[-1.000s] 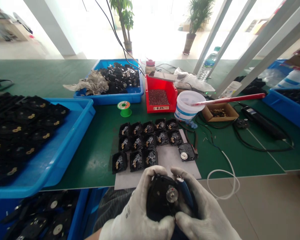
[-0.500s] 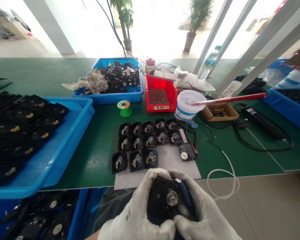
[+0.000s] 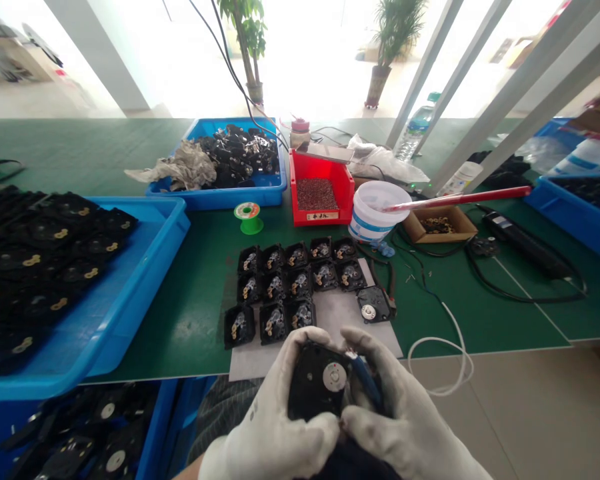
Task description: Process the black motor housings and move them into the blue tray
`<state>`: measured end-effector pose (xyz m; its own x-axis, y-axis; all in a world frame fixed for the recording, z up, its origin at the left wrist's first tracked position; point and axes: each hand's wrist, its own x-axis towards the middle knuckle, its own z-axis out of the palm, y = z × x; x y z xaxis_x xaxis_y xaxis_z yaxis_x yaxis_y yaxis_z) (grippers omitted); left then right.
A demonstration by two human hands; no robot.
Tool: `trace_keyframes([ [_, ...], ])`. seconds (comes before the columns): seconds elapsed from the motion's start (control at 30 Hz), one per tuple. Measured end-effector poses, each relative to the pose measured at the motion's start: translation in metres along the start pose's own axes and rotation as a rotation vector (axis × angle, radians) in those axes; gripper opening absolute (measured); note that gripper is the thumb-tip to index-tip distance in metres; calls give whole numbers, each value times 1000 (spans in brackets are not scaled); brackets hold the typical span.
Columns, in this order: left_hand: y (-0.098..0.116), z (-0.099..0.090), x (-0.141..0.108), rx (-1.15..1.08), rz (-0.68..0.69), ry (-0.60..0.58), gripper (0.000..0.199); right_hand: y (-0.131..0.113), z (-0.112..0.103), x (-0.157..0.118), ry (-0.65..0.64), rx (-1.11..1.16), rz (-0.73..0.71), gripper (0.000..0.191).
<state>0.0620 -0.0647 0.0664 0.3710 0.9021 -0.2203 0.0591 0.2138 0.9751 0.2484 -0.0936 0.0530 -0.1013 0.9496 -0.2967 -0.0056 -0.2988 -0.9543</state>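
Note:
Both my hands wear white gloves and meet low in the middle of the view, in front of the table edge. My left hand (image 3: 280, 420) is closed around a square black plastic housing (image 3: 305, 387) with a round silver disc (image 3: 334, 377) on its face. On the housing's right side, my right hand (image 3: 395, 407) is closed on a slim blue piece (image 3: 365, 375) with a small shiny tip; its exact kind is unclear. Fingers hide its lower part. Beyond my hands, rows of open black housings (image 3: 273, 321) with brass and clear parts lie on a pale sheet (image 3: 340, 313).
A blue tray (image 3: 165, 247) of black housings stands left; another blue bin (image 3: 170, 413) sits below. Behind are a red bin (image 3: 300, 213), a green spool (image 3: 251, 223), a white bucket (image 3: 380, 207) and a cardboard box (image 3: 460, 233). A white cable (image 3: 460, 320) loops over the right edge.
The black housing has tilted and shifted slightly left and up, so its disc faces me more plainly. My right hand's fingers have moved a little apart from the left hand's.

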Motion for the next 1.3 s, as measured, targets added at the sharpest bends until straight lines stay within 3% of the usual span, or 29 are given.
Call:
trace_keyframes([
  [0.1, -4, -1, 0, -178, -157, -72, 70, -3, -9, 1, 190, -26, -113, 49],
  [0.17, -8, -2, -3, -175, -152, -70, 72, -6, -13, -3, 230, -79, -115, 43],
  [0.3, -11, -6, -10, 117, -34, -46, 82, -4, -14, -15, 47, -125, 53, 65],
  [0.37, -8, -6, -11, 200, 35, -32, 81, 1, -12, -18, 18, -139, 113, 72],
  [0.6, -1, -2, -9, 192, 276, -41, 75, -5, -1, -11, -13, -66, 174, 78],
  [0.83, 7, 1, -6, 99, 295, -70, 64, -14, 6, -11, 16, -139, 114, 75],
  [1.03, 2, 0, -7, 215, 326, -49, 67, -8, 4, -12, -4, -274, 35, 73],
  [1.17, 2, 1, -8, 181, 253, -4, 63, 0, 2, -11, -48, -268, 6, 76],
  [1.3, 6, 7, -5, 27, 172, -37, 63, 5, 7, -7, -45, -222, -117, 71],
])
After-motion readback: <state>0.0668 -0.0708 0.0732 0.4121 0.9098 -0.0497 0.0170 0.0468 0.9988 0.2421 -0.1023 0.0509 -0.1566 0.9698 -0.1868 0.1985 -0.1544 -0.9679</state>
